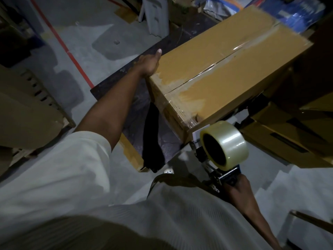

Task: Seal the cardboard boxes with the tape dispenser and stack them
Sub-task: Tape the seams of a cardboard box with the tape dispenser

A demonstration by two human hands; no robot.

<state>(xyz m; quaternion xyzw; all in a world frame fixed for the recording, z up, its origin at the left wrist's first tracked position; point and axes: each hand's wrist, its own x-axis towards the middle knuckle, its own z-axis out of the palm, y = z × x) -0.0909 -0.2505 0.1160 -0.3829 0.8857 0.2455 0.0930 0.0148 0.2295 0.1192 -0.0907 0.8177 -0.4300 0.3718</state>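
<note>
Two hands at cardboard box (225, 69): left hand (150, 64) against its left side, fingers hidden; right hand (238, 189) grips tape dispenser (224, 147) beside its near corner.

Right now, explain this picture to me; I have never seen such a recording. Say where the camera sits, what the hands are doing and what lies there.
No machine here: one camera on a person's head looks down at their bare hands. The left hand lies against the left side of a box, fingers hidden. The box stands on a dark board; clear tape runs along its top seam and over the near end. The right hand grips a tape dispenser just below the box's near corner.
</note>
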